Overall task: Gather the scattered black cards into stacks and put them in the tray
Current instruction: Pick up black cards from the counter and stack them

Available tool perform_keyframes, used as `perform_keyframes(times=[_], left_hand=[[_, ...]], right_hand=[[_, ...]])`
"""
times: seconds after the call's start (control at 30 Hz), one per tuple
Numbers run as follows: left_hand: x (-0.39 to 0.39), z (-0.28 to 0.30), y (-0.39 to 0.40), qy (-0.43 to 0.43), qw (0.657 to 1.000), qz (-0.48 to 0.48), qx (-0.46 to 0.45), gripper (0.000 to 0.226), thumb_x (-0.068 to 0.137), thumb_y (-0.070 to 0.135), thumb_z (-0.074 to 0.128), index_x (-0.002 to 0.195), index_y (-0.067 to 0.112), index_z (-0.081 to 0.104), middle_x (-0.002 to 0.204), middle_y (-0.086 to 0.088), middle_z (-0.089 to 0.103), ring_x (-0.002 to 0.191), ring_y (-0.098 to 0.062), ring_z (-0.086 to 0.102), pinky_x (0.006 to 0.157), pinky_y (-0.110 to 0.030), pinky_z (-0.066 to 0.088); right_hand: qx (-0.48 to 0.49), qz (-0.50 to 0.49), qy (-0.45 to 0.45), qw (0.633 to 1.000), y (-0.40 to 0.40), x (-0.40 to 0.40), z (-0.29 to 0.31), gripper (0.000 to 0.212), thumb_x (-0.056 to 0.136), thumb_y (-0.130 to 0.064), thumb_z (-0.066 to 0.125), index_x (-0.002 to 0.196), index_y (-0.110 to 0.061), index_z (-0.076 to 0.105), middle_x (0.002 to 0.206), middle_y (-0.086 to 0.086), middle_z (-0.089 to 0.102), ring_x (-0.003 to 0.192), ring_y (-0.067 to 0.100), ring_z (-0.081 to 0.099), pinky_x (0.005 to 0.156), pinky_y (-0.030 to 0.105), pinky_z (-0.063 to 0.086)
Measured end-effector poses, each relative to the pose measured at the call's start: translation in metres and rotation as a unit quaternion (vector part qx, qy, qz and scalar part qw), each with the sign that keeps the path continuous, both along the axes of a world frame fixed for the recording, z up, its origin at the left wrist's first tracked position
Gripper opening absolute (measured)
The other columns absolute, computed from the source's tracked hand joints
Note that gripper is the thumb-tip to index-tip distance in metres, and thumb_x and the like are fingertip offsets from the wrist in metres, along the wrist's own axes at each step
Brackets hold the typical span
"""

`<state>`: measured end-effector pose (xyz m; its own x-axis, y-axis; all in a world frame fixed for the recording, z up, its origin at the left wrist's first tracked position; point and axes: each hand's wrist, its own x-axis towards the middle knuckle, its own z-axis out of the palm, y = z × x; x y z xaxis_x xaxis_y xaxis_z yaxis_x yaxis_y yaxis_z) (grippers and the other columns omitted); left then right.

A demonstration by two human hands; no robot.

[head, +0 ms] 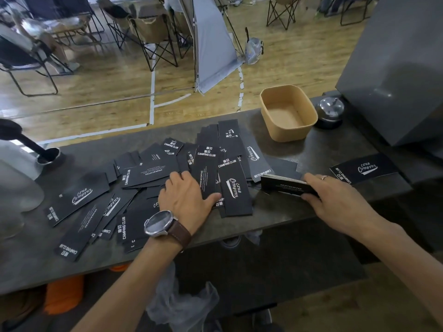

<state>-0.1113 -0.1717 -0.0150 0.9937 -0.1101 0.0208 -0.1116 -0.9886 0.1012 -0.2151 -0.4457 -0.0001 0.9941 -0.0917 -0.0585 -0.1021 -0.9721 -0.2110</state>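
Several black cards with white print (148, 171) lie scattered and overlapping across the dark counter. My left hand (187, 195), a watch on its wrist, presses flat on the pile's middle, thumb against one card (207, 180). To the right, my right hand (335, 200) grips a small stack of black cards (282, 184) by its right end, the stack resting on the counter. One card (364, 167) lies alone further right. The tan tray (287, 129) stands empty at the counter's far side, behind the pile and the stack.
A chrome call bell (330, 111) sits right of the tray, beside a big grey box (395, 68). A black cup holding a dark utensil (48, 155) and a pale jug (14, 180) stand at the left. The counter's front edge (239, 238) runs below my hands.
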Motion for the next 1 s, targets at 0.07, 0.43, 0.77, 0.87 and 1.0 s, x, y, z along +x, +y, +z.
perform_keyframes(times=[0.07, 0.43, 0.77, 0.87, 1.0], left_hand=[[0.002, 0.001, -0.001, 0.017, 1.000, 0.007, -0.015, 0.079, 0.067, 0.077, 0.063, 0.107, 0.011, 0.047, 0.111, -0.010, 0.054, 0.102, -0.030, 0.058, 0.072, -0.038, 0.044], [0.021, 0.012, 0.016, -0.031, 0.987, 0.006, -0.160, 0.032, 0.085, 0.036, 0.070, 0.098, 0.016, 0.047, 0.101, -0.008, 0.061, 0.094, -0.033, 0.059, 0.074, -0.038, 0.041], [0.036, 0.008, 0.036, -0.074, 0.981, 0.003, -0.177, 0.030, 0.082, 0.030, 0.074, 0.093, 0.014, 0.051, 0.094, -0.004, 0.049, 0.080, -0.030, 0.054, 0.070, -0.035, 0.038], [0.038, 0.014, 0.044, -0.092, 0.960, -0.043, -0.261, 0.016, 0.084, 0.019, 0.071, 0.086, 0.016, 0.056, 0.077, 0.007, 0.059, 0.071, -0.017, 0.058, 0.069, -0.032, 0.043], [0.023, 0.040, 0.045, -0.063, 0.907, -0.159, -0.384, 0.012, 0.085, 0.011, 0.071, 0.084, 0.019, 0.062, 0.074, 0.008, 0.065, 0.064, -0.005, 0.055, 0.065, -0.020, 0.044]], right_hand=[[0.004, 0.002, 0.006, 1.000, 0.000, 0.000, 0.001, 0.014, 0.094, -0.029, 0.059, 0.098, -0.023, 0.047, 0.089, -0.009, 0.054, 0.086, 0.019, 0.057, 0.072, 0.039, 0.049], [0.003, 0.007, 0.009, 1.000, -0.001, 0.000, 0.000, 0.015, 0.094, -0.028, 0.060, 0.099, -0.021, 0.048, 0.092, -0.006, 0.057, 0.089, 0.022, 0.057, 0.074, 0.042, 0.049], [0.008, 0.007, 0.019, 1.000, -0.003, 0.000, 0.001, 0.015, 0.094, -0.030, 0.059, 0.097, -0.024, 0.045, 0.092, -0.005, 0.057, 0.088, 0.023, 0.059, 0.075, 0.043, 0.050], [0.011, 0.008, 0.024, 1.000, -0.004, 0.000, 0.002, 0.014, 0.094, -0.031, 0.059, 0.101, -0.025, 0.047, 0.095, -0.006, 0.058, 0.089, 0.020, 0.058, 0.076, 0.043, 0.051], [0.014, 0.005, 0.018, 1.000, -0.003, 0.001, 0.001, 0.016, 0.094, -0.030, 0.060, 0.096, -0.025, 0.044, 0.092, -0.005, 0.058, 0.088, 0.022, 0.058, 0.075, 0.043, 0.050]])
